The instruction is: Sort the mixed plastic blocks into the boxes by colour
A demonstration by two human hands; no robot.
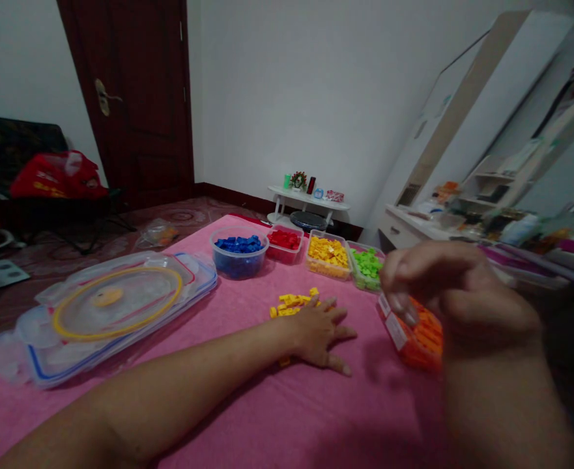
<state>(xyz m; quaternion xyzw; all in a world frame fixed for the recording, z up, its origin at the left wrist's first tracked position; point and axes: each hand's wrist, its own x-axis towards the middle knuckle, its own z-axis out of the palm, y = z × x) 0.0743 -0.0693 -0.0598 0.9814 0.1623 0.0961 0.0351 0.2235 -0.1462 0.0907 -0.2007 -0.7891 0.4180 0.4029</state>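
Observation:
My left hand (320, 333) lies palm down on the pink cloth with its fingers spread. Beside and partly under it are several yellow toy bricks (291, 304), some hidden by the hand and wrist. Raised above the right side of the table, my right hand (447, 293) is a little blurred, its fingers loosely bent and apart from the thumb; nothing shows between them. Behind it stands an orange box of bricks (426, 335), partly covered by the hand.
Along the far side stand tubs of blue bricks (239, 257), red bricks (285, 242), yellow bricks (328, 254) and green bricks (366, 266). Stacked clear lids (115, 306) lie at left on the pink cloth (228, 417). A cluttered dresser (414, 225) stands at right.

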